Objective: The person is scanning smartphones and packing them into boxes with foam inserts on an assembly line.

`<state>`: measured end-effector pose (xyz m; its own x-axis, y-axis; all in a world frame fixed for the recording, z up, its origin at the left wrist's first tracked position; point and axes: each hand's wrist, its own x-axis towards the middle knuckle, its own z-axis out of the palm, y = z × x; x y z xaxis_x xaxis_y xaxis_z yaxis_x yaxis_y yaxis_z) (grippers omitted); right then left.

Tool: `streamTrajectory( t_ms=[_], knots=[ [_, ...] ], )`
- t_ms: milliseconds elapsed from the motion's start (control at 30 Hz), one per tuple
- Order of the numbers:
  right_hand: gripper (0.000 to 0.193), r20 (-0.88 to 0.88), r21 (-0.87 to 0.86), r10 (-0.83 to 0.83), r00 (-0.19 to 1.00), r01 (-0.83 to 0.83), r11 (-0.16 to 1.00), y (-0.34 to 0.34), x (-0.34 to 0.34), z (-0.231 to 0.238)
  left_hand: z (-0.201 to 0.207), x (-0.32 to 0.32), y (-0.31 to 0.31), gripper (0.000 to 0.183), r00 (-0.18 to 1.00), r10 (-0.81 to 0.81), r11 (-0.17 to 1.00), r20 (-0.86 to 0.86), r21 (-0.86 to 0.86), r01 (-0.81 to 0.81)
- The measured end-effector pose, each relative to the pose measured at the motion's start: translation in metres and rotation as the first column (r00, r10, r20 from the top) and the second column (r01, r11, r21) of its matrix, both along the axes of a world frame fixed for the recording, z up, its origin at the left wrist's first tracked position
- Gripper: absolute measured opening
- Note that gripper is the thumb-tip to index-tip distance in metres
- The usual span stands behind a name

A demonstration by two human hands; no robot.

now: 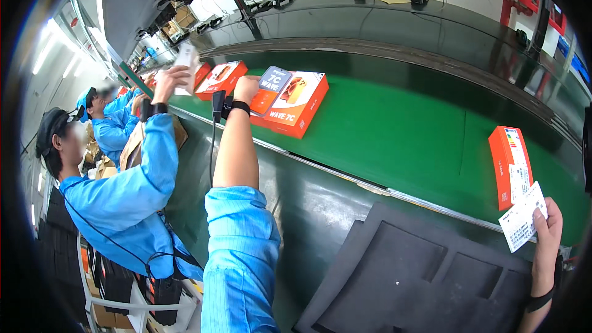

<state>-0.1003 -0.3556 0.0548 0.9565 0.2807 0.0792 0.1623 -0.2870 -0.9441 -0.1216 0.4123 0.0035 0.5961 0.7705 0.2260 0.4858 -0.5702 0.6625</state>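
Observation:
My left hand (246, 89) reaches far out over the green belt. Its closed fingers are at the left edge of a flat, phone-shaped piece (271, 90) with a grey and orange printed face, which overlaps a red and white box (298, 103). The fingertips are partly hidden. On the right, my right hand (547, 222) pinches a white printed card (523, 217) between thumb and fingers. That card is tilted and covers the lower corner of a second red and white box (509, 163) on the belt.
The green conveyor belt (394, 123) runs across, with a metal edge on my side. A dark foam tray (394, 271) with recesses lies nearest me. At left a co-worker in blue (117, 203) holds a white item (185, 61) beside another red box (222, 78). More people sit beyond.

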Motion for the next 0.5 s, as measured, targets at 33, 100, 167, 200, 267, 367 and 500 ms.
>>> streamTrajectory(
  t_ms=[33,100,167,200,267,367,500],
  knots=[
    [0.017,-0.002,-0.002,-0.001,1.000,0.001,1.000,0.003,-0.001,0.001,-0.002,0.002,-0.008,0.030,0.999,-0.003,1.000,0.053,0.026,0.002],
    [0.018,-0.003,-0.015,-0.023,1.000,0.022,1.000,0.010,-0.004,0.004,0.002,0.002,-0.023,0.034,0.990,0.079,0.979,-0.117,0.194,-0.055],
    [0.018,0.003,-0.021,-0.051,0.999,0.051,0.998,0.011,-0.006,0.004,0.017,0.014,-0.073,0.054,0.864,0.148,0.926,-0.482,0.375,0.051],
    [0.018,0.012,-0.004,-0.041,0.999,0.041,0.999,0.014,-0.009,0.005,-0.010,0.008,-0.049,0.064,0.898,0.181,0.844,-0.401,0.531,0.068],
    [0.018,0.014,-0.014,-0.074,0.997,0.075,0.997,0.017,-0.011,0.004,-0.016,0.019,-0.116,0.076,0.883,0.146,0.809,-0.446,0.567,0.153],
    [0.018,-0.006,-0.020,-0.043,0.999,0.043,0.999,0.022,-0.011,0.010,-0.014,0.006,-0.186,0.098,0.888,-0.056,0.833,-0.457,0.469,0.294],
    [0.019,0.025,-0.008,-0.002,1.000,0.002,1.000,0.030,-0.016,0.013,0.007,-0.006,-0.215,0.087,0.857,-0.191,0.851,-0.479,0.354,0.387]
  ],
)
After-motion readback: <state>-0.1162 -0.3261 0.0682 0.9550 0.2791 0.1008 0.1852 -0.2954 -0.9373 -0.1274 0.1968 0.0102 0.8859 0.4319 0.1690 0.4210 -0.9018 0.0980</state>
